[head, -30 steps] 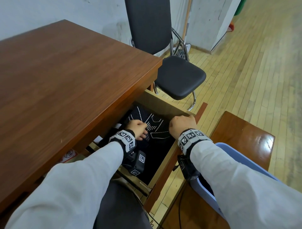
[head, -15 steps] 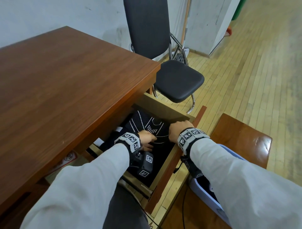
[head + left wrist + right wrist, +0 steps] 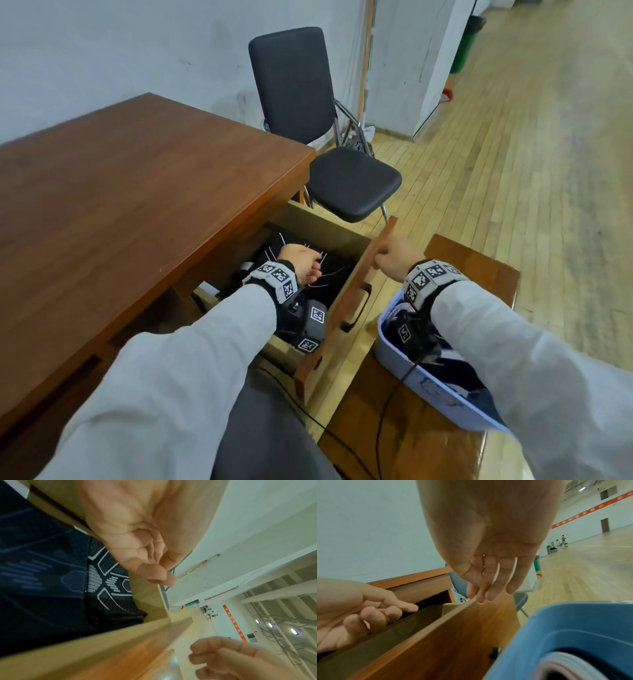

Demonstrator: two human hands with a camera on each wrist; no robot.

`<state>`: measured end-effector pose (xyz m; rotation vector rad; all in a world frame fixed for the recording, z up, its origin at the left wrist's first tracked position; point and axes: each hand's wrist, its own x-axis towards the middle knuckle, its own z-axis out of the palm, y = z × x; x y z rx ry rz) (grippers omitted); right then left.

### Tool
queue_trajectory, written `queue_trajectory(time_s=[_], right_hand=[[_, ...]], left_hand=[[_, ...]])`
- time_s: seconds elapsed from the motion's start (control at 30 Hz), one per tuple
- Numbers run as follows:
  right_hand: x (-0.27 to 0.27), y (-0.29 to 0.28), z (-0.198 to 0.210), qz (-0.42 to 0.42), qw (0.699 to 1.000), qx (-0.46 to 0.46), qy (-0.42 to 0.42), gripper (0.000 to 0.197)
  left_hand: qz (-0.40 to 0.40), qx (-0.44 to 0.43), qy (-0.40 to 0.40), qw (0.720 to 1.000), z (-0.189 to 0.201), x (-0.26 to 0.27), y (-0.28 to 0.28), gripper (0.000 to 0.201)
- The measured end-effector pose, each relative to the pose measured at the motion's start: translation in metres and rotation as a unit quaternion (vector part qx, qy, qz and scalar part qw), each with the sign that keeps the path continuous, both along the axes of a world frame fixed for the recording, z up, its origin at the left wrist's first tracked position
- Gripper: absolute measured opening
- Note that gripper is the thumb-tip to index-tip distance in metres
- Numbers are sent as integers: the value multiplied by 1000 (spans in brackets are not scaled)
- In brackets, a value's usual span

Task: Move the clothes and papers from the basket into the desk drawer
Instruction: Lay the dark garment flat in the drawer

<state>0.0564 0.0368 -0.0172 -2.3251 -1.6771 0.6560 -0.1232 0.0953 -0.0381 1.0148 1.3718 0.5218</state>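
The desk drawer [image 3: 346, 301] stands pulled out, with a black garment with white line print [image 3: 334, 274] lying inside it. My left hand [image 3: 301, 262] hovers just over that garment, fingers loosely curled and holding nothing [image 3: 154, 568]. My right hand [image 3: 390, 258] is at the top edge of the drawer front, its straight fingertips [image 3: 489, 596] touching the wood [image 3: 453, 635]. The blue basket [image 3: 397, 356] sits under my right forearm with dark clothes [image 3: 455, 370] in it. In the right wrist view a pale layered edge [image 3: 565, 666] shows inside the basket [image 3: 573, 622].
The brown desk top [image 3: 137, 205] overhangs the drawer on the left. A black chair [image 3: 349, 181] stands just beyond the drawer. The basket rests on a glossy wooden bench [image 3: 479, 270]. A black cable [image 3: 380, 428] runs across the floor between drawer and bench.
My right hand has come off the garment and moved right to the drawer front's top edge. The left hand stays over the garment. The head view has tilted up.
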Motion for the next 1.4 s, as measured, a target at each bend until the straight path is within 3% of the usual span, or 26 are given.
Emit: queue_trajectory(time_s=[0.13,0.27,0.37,0.43,0.73,0.93,1.07,1.23,1.3,1.4], right_hand=[[20,-44,2,-41,994,-95,-22,23],[24,-79,1,-17,983,-177,-48,15],[35,-90,-25,-66,982,-175,-34,29],[43,-92,-41,-86,978,-191,-12,16],[56,-103,-51,-68,968,-241,-22,17],[58,-102,-53,-116,981,-153,-24,19],[62,-100,-25,-233,966,98,62,27],[50,-91,26,-211,920,298,141,20],[42,-82,33,-156,930,291,160,22],[25,-70,30,-47,969,200,137,23]], left_hand=[[-37,-58,-54,996,14,17,-37,29],[-47,-86,-80,992,16,28,-62,35],[-46,-82,-89,992,13,33,-75,31],[-38,-76,-90,992,9,34,-77,31],[-48,-81,-100,990,13,30,-82,36],[-55,-76,-87,992,13,29,-82,36],[-71,-69,-84,992,13,30,-82,37],[-110,-60,-120,985,16,27,-84,39],[-129,-38,-122,983,16,25,-84,39],[-151,-7,-113,982,13,25,-86,38]])
